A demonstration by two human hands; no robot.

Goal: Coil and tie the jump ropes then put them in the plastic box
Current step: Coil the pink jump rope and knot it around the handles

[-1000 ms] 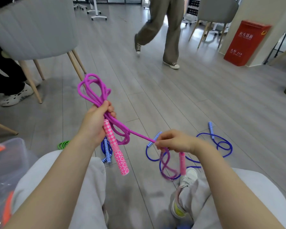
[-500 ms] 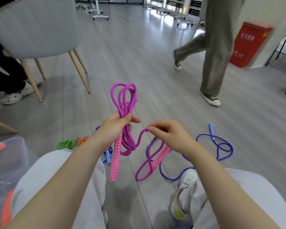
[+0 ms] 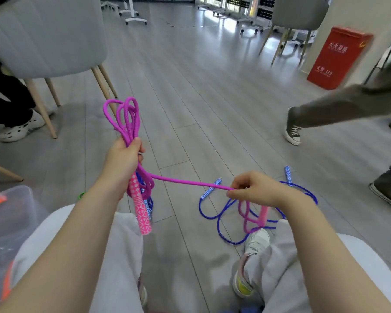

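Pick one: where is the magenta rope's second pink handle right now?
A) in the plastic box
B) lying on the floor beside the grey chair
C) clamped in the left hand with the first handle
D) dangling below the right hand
D: the second pink handle hangs below the right hand, which pinches the magenta rope; the left hand grips the coiled loops and the other handle.

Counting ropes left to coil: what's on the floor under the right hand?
Under the right hand a loose blue jump rope with checkered handles sprawls on the grey floor; the purple rope's blurred tail and forearm cover part.
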